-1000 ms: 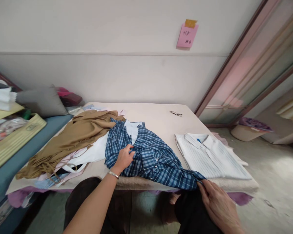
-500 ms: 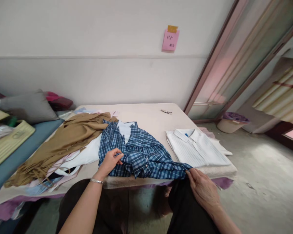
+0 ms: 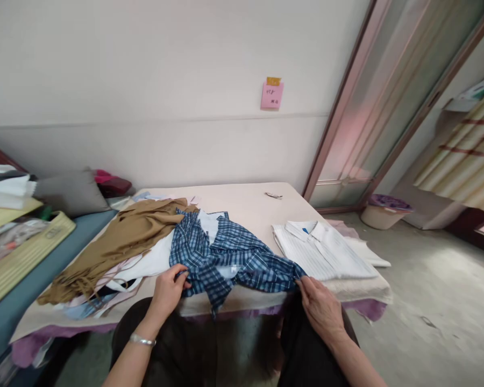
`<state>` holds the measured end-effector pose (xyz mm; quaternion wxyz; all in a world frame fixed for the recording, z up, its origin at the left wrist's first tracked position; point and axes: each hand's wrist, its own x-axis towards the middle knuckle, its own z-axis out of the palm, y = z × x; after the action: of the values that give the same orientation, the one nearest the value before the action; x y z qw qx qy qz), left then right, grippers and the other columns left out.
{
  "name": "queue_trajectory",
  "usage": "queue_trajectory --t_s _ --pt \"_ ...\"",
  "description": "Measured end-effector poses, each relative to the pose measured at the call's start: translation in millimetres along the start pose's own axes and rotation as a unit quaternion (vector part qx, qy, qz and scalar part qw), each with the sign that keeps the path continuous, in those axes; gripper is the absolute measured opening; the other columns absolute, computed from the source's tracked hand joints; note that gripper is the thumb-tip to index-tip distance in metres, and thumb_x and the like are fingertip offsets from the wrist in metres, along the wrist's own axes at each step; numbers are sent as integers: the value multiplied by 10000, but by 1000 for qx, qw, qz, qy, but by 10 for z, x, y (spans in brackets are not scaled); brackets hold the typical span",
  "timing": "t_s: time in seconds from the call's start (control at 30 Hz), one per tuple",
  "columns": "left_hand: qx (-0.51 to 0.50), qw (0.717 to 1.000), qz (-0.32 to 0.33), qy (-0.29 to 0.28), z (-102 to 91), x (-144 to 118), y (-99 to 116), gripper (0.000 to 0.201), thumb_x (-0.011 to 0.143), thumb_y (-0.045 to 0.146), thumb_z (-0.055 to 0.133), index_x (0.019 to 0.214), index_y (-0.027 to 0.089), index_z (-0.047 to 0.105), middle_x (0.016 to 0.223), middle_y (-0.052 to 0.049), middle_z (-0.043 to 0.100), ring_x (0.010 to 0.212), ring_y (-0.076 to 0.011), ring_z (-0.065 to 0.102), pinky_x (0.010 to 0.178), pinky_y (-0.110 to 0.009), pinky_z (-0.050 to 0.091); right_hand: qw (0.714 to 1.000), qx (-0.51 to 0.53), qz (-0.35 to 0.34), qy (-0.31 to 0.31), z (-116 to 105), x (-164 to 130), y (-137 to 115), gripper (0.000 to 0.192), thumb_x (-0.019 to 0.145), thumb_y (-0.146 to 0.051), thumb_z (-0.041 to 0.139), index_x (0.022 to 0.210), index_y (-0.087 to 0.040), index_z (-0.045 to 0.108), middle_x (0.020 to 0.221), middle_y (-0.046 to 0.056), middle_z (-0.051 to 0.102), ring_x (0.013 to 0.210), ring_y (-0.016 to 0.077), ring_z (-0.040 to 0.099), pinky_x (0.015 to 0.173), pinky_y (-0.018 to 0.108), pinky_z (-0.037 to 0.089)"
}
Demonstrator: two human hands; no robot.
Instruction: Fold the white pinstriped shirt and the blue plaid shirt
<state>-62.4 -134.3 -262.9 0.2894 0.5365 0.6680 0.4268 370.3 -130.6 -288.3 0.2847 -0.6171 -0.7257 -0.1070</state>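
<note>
The blue checked shirt (image 3: pixel 229 260) lies bunched at the tabletop (image 3: pixel 246 196) front edge. It looks soft and light. The left hand (image 3: pixel 167 290) pinches one side, and the right hand (image 3: pixel 320 306) probably grips the other end.

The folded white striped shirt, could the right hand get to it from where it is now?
Probably yes. The right hand grips the blue plaid shirt at the table edge, and the white striped shirt lies just beyond it with nothing between. It would have to let go first.
</note>
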Motion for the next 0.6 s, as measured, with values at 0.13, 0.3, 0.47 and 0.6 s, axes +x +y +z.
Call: queue_trajectory --t_s 0.13,0.3,0.47,0.6 --pt "30 999 -28 -31 -39 7 -119 255 864 445 561 943 221 654 700 -8 732 716 -254 754 686 -326 553 999 -33 -39 4 60 152 -71 344 1086 -345 326 820 -231 513 758 23 592 732 205 592 612 297 325" --pt "75 997 9 -4 -183 -29 62 240 893 438 528 954 240 647 692 17 727 726 -241 756 700 -309 512 998 -29 -51 -5 -89 316 -109 276 1067 -332 381 829 -237 481 759 14 595 722 201 593 592 290 294" --pt "75 991 94 61 -574 6 612 221 900 418 528 908 243 664 759 15 751 761 -214 747 726 -286 507 995 -42 -91 6 -542 708 -199 260 1059 -329 395 836 -233 491 787 28 628 704 194 587 582 285 263" --pt "138 947 199 210 -1056 89 1336 218 907 376 546 940 232 707 839 3 767 788 -189 706 734 -270 486 985 -66 -141 76 -1187 1333 -359 279 1055 -329 381 839 -219 518 818 56 636 712 193 560 595 291 257"
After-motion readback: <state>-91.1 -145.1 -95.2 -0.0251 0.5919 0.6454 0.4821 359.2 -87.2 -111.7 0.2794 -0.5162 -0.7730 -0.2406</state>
